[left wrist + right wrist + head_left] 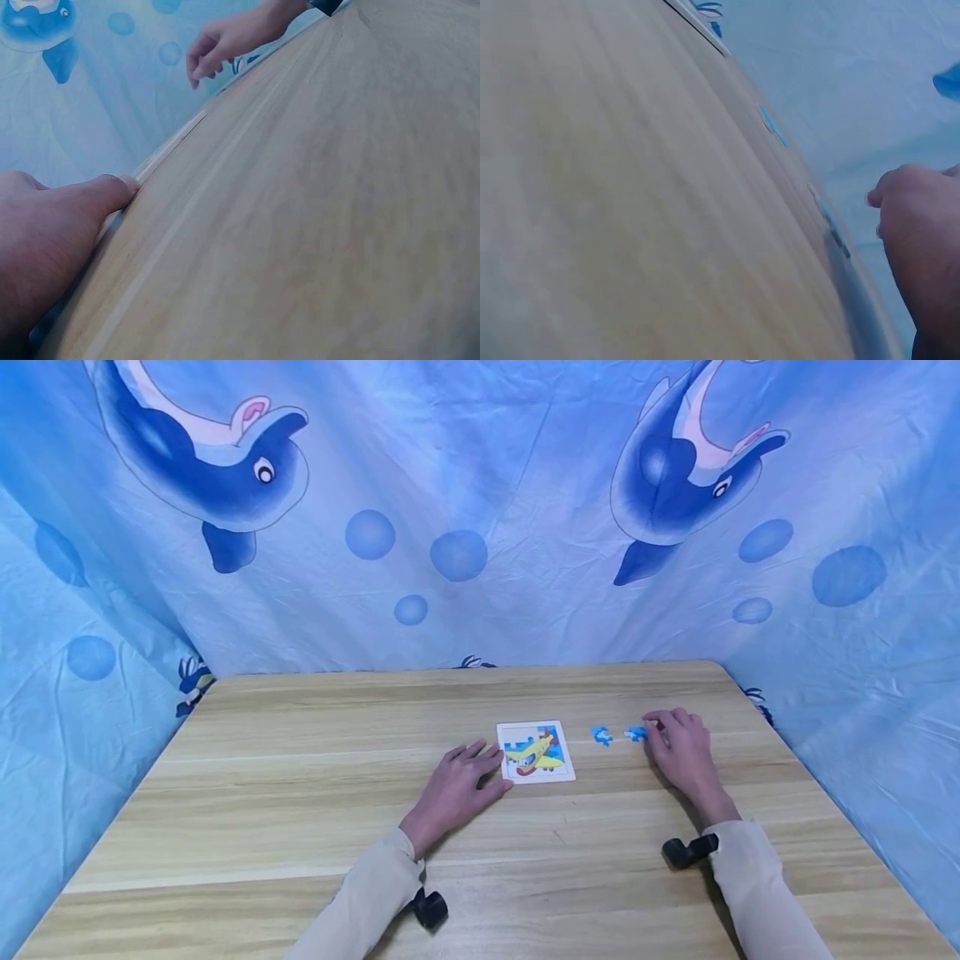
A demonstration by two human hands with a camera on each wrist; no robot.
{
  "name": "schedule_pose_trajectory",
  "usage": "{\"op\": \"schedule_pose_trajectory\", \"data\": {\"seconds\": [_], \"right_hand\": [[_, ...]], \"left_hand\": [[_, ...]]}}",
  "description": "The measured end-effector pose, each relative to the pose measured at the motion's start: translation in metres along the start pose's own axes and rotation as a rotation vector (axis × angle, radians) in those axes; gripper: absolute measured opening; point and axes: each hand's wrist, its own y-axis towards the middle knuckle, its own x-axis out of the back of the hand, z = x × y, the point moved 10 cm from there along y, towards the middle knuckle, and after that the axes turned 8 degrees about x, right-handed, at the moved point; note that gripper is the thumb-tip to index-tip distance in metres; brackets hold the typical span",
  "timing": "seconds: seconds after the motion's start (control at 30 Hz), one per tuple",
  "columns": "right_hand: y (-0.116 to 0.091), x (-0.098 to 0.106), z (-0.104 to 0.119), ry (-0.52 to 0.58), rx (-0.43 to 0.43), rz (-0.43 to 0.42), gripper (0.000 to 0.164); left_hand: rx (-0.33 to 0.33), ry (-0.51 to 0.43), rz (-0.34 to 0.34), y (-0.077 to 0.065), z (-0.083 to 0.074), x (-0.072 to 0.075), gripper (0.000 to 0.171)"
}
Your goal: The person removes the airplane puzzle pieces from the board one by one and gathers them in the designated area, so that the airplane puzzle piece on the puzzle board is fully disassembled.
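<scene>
A square white-framed jigsaw puzzle (566,770) with a yellow airplane picture lies flat on the wooden table, part of its upper left showing pale. My left hand (459,785) rests at its left side, fingers spread and relaxed; in the left wrist view the thumb (112,191) touches the frame's edge. To the right lie two loose blue-and-white puzzle pieces, one nearer the frame (602,736) and one farther right (634,733). Just beside and above the farther piece hovers my right hand (686,760), its fingers loosely bent. The right wrist view shows that piece (831,223) lying on the table below the hand.
The wooden table (300,777) reaches back to a blue curtain (510,460) printed with dolphins and bubbles. Similar cloth hangs at both sides. A black wrist camera sits on the left sleeve (375,893), another on the right sleeve (757,885).
</scene>
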Motion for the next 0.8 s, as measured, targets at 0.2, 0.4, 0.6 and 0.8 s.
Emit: {"op": "schedule_pose_trajectory", "data": {"seconds": [0.2, 0.4, 0.6, 0.8], "right_hand": [[0.009, -0.002, 0.029, 0.082, 0.099, -0.033, 0.013], [0.015, -0.025, 0.055, 0.161, 0.126, 0.072, 0.014], [0.02, -0.051, 0.078, 0.219, 0.108, 0.192, 0.017], [0.026, -0.071, 0.098, 0.235, 0.114, 0.254, 0.023]], "left_hand": [[0.002, -0.006, 0.0, 0.0, 0.0, -0.001, 0.056], [0.003, -0.003, 0.002, 0.0, 0.0, -0.001, 0.057], [0.005, -0.002, 0.004, 0.001, 0.0, -0.002, 0.057], [0.01, 0.0, 0.014, 0.001, 0.001, -0.003, 0.058]]}}
